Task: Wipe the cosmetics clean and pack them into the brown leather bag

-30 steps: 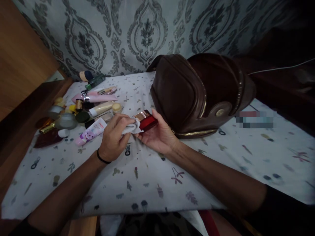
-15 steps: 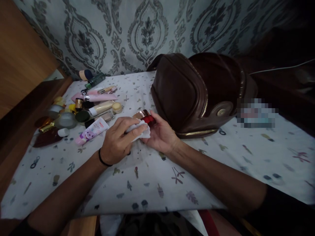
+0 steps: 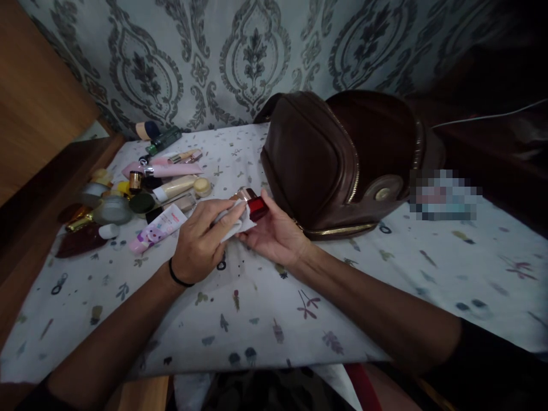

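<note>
My right hand (image 3: 278, 234) is closed around a small red jar (image 3: 257, 209) with a shiny rose-gold lid (image 3: 243, 194). Pressed against the jar's near side is a folded white tissue (image 3: 237, 222), pinched in the fingers of my left hand (image 3: 201, 240). The left wrist wears a black band. Part of the jar is hidden behind the tissue and fingers. Just left of my left hand lies a white and purple tube (image 3: 158, 228) with a cartoon print.
Several cosmetics sit at the left, among them a pink tube (image 3: 173, 169), a grey jar (image 3: 113, 209) and a green bottle (image 3: 165, 141). A brown leather backpack (image 3: 308, 154) stands behind my right hand. Patterned cloth (image 3: 274, 319) covers the table. A blurred item (image 3: 445, 194) lies at the right.
The red jar has turned a little in my right hand, so more of its red side shows. The tissue in my left hand has shifted slightly across it.
</note>
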Motion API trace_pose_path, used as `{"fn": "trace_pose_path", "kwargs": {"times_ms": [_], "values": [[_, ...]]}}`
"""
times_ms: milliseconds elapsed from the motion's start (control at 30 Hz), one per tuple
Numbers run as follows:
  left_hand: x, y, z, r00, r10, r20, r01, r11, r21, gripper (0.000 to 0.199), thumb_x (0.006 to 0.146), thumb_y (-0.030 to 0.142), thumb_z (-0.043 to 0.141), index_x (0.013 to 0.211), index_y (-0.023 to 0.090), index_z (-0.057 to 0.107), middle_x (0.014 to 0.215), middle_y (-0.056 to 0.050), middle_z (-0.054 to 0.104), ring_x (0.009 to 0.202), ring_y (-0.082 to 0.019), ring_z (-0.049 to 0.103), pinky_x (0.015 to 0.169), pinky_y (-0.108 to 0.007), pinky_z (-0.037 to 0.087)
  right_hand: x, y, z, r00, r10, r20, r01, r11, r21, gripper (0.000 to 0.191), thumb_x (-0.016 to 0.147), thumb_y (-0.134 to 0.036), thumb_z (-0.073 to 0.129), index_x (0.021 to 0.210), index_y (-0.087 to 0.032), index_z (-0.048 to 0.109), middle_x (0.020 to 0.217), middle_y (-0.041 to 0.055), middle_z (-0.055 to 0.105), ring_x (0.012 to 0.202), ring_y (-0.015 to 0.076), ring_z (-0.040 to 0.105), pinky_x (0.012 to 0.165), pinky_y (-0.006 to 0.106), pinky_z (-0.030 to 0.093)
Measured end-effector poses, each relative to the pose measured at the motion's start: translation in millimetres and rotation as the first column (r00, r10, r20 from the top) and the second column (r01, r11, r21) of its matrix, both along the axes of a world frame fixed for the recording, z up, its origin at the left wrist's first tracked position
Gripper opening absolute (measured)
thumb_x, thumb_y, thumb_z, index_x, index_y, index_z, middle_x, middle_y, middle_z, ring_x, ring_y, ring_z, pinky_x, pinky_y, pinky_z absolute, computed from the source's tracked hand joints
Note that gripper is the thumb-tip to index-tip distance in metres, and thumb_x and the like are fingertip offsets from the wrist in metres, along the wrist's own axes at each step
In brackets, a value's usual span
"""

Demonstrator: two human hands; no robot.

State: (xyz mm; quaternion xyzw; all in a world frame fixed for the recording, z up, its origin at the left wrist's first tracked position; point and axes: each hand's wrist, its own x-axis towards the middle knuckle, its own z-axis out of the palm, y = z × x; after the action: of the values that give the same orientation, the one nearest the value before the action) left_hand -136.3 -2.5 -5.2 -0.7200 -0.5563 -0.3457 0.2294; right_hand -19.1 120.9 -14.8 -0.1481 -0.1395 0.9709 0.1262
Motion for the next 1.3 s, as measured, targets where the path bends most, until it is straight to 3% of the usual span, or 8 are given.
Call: {"fn": "trace_pose_path", "kwargs": {"times_ms": [133,333,567,767,967,1100,1200,1300], "values": [[1,1,1.4,0.998,-0.047,-0.029,0.048,0.999,0.008,0.045,0.093,0.005,0.050,0.136,0.017,0.054,0.115,-0.014,0.064,0.111,-0.025,0.059,0.093,-0.042,0.052,1,1,-1.9,1.000,0.008,-0.024,-0.008,1.000,-0.008,0.036,0.104,-0.038,0.038,0.091,-0.017,0.064,0.081,0.0033,0.072,0.070,0.0145,0.064,0.067,0.029,0.057],[-3,0,2.6,0.997,-0.079,-0.020,0.079,0.997,-0.023,0.040,0.096,0.009,0.049,0.134,0.019,0.057,0.115,-0.013,0.065,0.110,-0.024,0.060,0.094,-0.042,0.053,1,1,-0.8,0.996,0.007,-0.089,-0.010,1.000,-0.029,0.033,0.095,-0.048,0.056,0.095,-0.015,0.064,0.083,0.0030,0.072,0.074,0.0133,0.064,0.071,0.025,0.057],[-8,0,0.3,0.999,-0.051,0.010,0.052,0.997,-0.054,0.044,0.094,0.009,0.047,0.137,0.021,0.054,0.116,-0.013,0.064,0.107,-0.024,0.060,0.090,-0.042,0.053,2,3,-1.4,0.999,-0.017,-0.047,0.018,1.000,0.024,0.024,0.094,-0.040,0.057,0.095,-0.018,0.066,0.083,0.0028,0.073,0.071,0.0141,0.064,0.065,0.027,0.058],[-6,0,1.3,1.000,-0.019,0.005,0.019,0.999,-0.050,0.049,0.092,0.006,0.046,0.139,0.020,0.051,0.118,-0.014,0.061,0.109,-0.024,0.059,0.090,-0.042,0.052,3,2,0.4,0.999,0.048,0.001,-0.048,0.999,0.003,0.027,0.092,-0.045,0.060,0.096,-0.019,0.066,0.081,0.0008,0.072,0.072,0.0145,0.065,0.066,0.027,0.057],[2,-1,2.9,0.998,0.052,-0.041,-0.052,0.999,-0.004,0.040,0.093,0.008,0.048,0.130,0.020,0.059,0.113,-0.013,0.058,0.105,-0.024,0.056,0.087,-0.039,0.051,0,0,-0.7,0.996,0.076,0.051,-0.078,0.996,0.034,0.030,0.093,-0.047,0.060,0.088,-0.018,0.066,0.075,-0.0011,0.069,0.068,0.0124,0.063,0.065,0.025,0.055],[5,0,3.0,0.994,0.080,-0.080,-0.080,0.997,0.012,0.038,0.096,0.008,0.043,0.128,0.019,0.060,0.116,-0.012,0.058,0.108,-0.024,0.055,0.091,-0.041,0.049,-3,-4,-1.7,0.998,0.023,0.065,-0.030,0.994,0.108,0.024,0.094,-0.041,0.061,0.088,-0.019,0.066,0.081,-0.0007,0.069,0.069,0.0120,0.062,0.065,0.025,0.055],[6,1,2.1,0.994,0.060,-0.090,-0.058,0.998,0.018,0.038,0.098,0.010,0.043,0.130,0.020,0.058,0.119,-0.012,0.059,0.109,-0.024,0.056,0.093,-0.042,0.050,-2,-5,-0.8,0.999,-0.003,0.048,-0.003,0.992,0.127,0.019,0.093,-0.037,0.062,0.087,-0.019,0.066,0.082,-0.0004,0.070,0.071,0.0122,0.064,0.064,0.024,0.055],[6,1,0.4,0.998,-0.002,-0.063,0.003,1.000,0.017,0.038,0.098,0.012,0.043,0.133,0.021,0.057,0.118,-0.012,0.061,0.113,-0.024,0.056,0.094,-0.043,0.051,1,-3,2.0,1.000,0.022,0.020,-0.024,0.998,0.066,0.027,0.099,-0.034,0.051,0.084,-0.018,0.066,0.077,0.0003,0.069,0.069,0.0126,0.064,0.064,0.025,0.056]]}}
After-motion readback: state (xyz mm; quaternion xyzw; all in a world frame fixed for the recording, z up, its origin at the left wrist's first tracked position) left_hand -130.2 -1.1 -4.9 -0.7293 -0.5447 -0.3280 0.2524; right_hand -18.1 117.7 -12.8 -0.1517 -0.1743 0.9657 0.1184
